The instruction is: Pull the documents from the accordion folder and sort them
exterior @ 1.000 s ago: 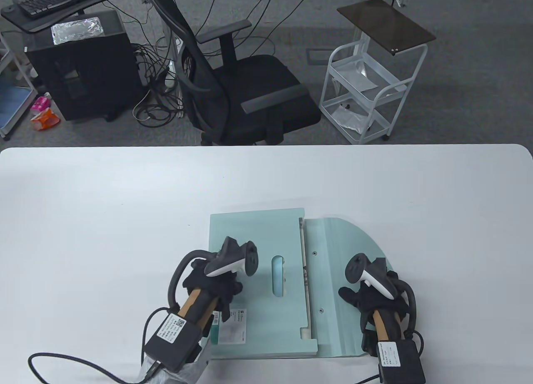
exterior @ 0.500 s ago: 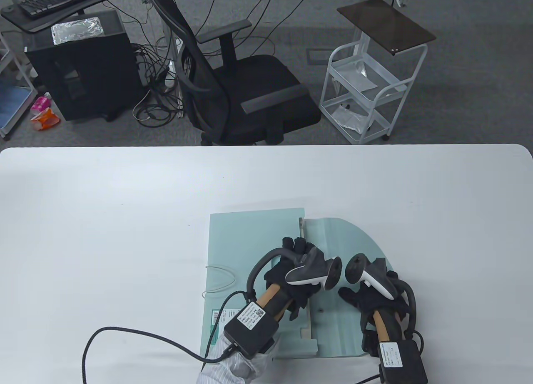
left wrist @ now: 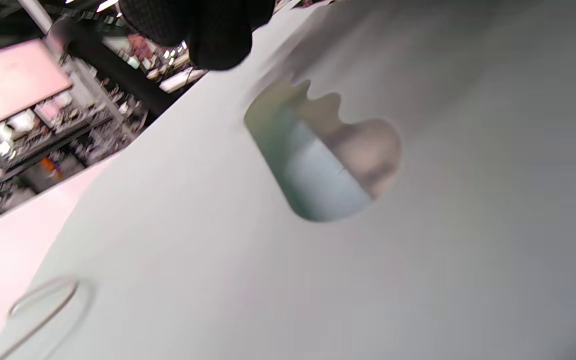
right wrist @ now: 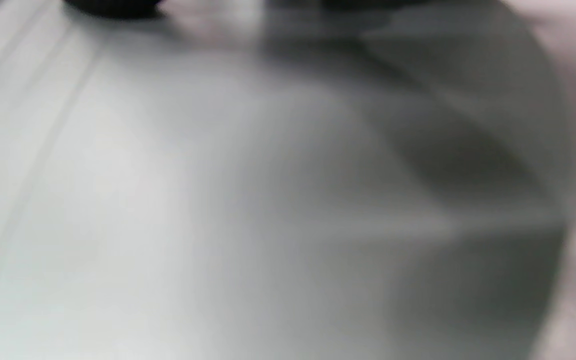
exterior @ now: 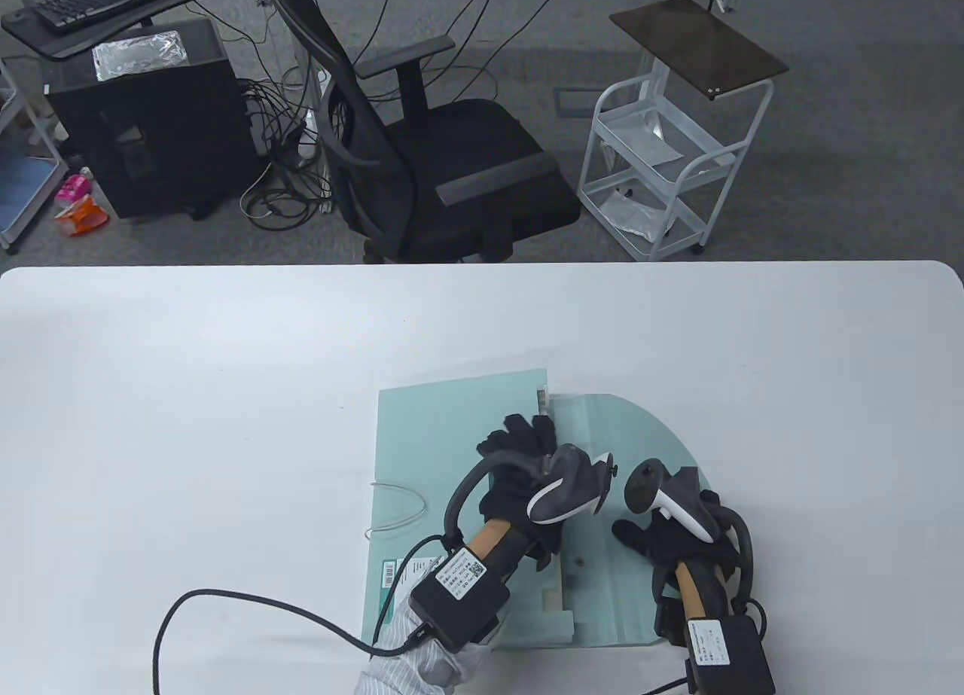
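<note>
Pale green accordion folder (exterior: 452,431) lies open on the white tabletop (exterior: 188,386); left hand (exterior: 520,473) grip grasps its front edge, right hand (exterior: 678,541) rests flat, released, on the flap (exterior: 633,439)

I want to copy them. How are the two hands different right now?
The left hand reaches across the folder's body to its opening edge; the right hand rests on the rounded flap. The left hand sits farther up the table than the right hand. Both wear black gloves with trackers.
</note>
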Tool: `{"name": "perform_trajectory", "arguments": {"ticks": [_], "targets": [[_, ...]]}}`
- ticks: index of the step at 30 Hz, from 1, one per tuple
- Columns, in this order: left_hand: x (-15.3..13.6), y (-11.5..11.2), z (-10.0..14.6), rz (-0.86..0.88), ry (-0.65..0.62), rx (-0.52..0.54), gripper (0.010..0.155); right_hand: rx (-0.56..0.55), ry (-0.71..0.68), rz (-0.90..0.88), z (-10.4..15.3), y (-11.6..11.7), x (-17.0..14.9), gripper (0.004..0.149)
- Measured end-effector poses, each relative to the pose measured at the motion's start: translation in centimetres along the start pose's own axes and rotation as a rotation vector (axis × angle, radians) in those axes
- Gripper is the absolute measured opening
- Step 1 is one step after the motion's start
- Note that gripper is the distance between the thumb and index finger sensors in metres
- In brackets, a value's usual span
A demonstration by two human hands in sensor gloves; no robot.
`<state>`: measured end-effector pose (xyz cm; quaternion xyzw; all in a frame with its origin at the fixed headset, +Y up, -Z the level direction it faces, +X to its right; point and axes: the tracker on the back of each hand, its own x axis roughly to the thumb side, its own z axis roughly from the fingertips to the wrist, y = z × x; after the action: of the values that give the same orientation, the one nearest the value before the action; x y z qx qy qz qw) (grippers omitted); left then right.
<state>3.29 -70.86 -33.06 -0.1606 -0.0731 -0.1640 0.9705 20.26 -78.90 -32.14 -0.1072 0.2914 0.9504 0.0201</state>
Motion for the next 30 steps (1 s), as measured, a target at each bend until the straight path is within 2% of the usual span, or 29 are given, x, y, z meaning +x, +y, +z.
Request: {"name": "perform_trajectory", "arguments": {"ticks": [7, 10, 15, 16, 19, 22, 26, 30], "targets": [[-3.5, -0.9, -1.3, 0.449, -0.032, -0.211, 0.087, -0.002, 0.000, 0.002, 0.0, 0.0, 0.0, 0.088], [-4.1, -1.5, -1.7, 0.589, -0.054, -0.252, 0.083, -0.002, 0.001, 0.007, 0.0, 0.0, 0.0, 0.088], [-5.4, -2.9, -2.1, 0.854, -0.086, -0.308, 0.088, -0.002, 0.001, 0.007, 0.0, 0.0, 0.0, 0.088], [-5.7, -3.1, -2.0, 0.924, -0.067, -0.309, 0.089, -0.002, 0.002, 0.008, 0.0, 0.0, 0.0, 0.088], [-6.8, -3.1, -1.6, 0.985, -0.077, -0.269, 0.090, -0.003, 0.002, 0.009, 0.0, 0.0, 0.0, 0.088], [-8.2, -2.0, -0.5, 1.026, -0.104, -0.214, 0.091, -0.003, 0.005, 0.015, 0.1, 0.0, 0.0, 0.088], [-11.6, -0.3, 1.5, 1.091, -0.132, -0.129, 0.091, -0.005, 0.010, 0.024, 0.1, 0.1, 0.1, 0.088], [-15.8, 0.1, 3.2, 1.188, -0.148, -0.069, 0.090, -0.007, 0.017, 0.036, 0.1, 0.1, 0.2, 0.088]]}}
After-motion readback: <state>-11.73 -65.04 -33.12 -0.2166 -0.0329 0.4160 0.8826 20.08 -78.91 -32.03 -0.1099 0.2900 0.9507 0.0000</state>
